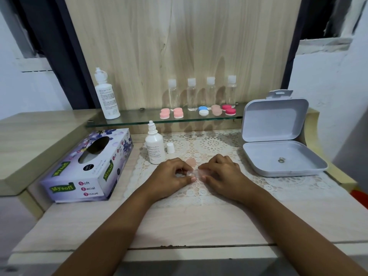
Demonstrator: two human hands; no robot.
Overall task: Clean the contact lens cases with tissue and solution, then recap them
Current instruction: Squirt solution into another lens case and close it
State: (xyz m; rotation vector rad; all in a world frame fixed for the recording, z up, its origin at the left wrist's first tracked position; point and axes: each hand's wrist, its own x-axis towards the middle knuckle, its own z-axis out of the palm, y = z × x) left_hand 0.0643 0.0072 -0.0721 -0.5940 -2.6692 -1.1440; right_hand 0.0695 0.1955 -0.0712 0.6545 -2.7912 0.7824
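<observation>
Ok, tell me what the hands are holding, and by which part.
A small clear lens case, pinched at its left end by the left hand and at its right end by the right hand. Most of it is hidden.

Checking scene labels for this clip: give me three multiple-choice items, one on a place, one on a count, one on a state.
1. Where is the tissue box? A. left of the small white bottle B. inside the grey box C. on a chair
2. How many clear bottles stand on the glass shelf? A. two B. four C. six
3. The small white bottle's cap is: A. screwed on B. off, standing beside it C. out of view
Key: 1 A, the box lies to the bottle's left; 2 B, four stand in a row; 3 B, the nozzle is bare, the cap on the lace mat.
</observation>
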